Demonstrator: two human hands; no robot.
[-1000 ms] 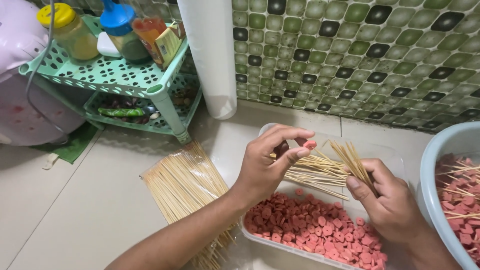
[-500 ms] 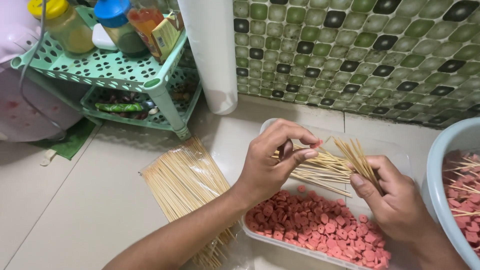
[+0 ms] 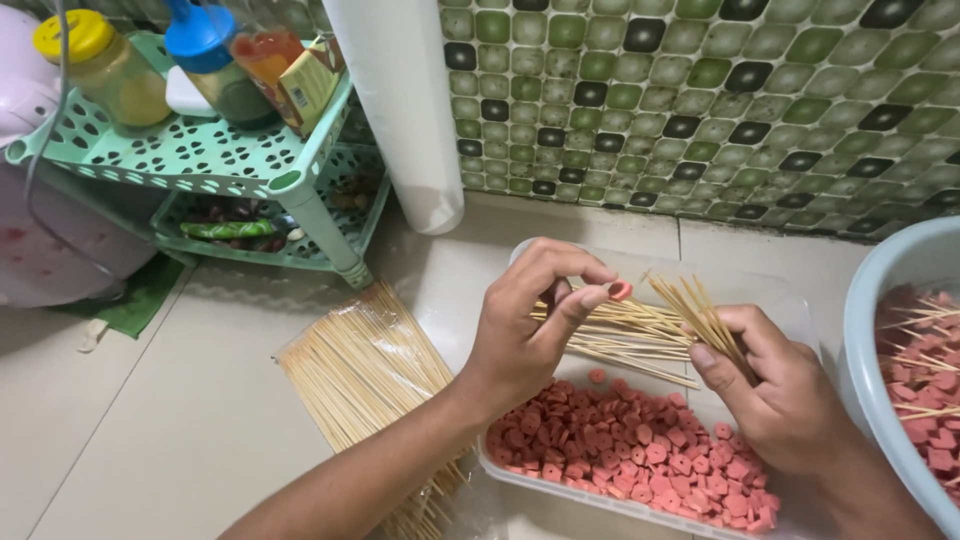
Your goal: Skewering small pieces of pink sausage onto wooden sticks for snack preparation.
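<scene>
My left hand (image 3: 530,330) pinches a pink sausage slice (image 3: 620,291) between thumb and forefinger, over a clear plastic tray (image 3: 790,300). My right hand (image 3: 775,385) grips a bunch of thin wooden skewers (image 3: 690,310) that fan out up and to the left. More skewers (image 3: 610,335) lie across the tray. The near half of the tray holds many pink sausage slices (image 3: 640,450).
A clear bag of wooden skewers (image 3: 360,380) lies on the tiled floor at left. A pale blue basin (image 3: 875,340) at right holds skewered pink slices. A green plastic rack (image 3: 200,150) with jars stands at back left, beside a white pipe (image 3: 400,110) and the tiled wall.
My left hand has lifted slightly with the pink slice at its fingertips. The right hand keeps its hold on the skewers, almost unmoved.
</scene>
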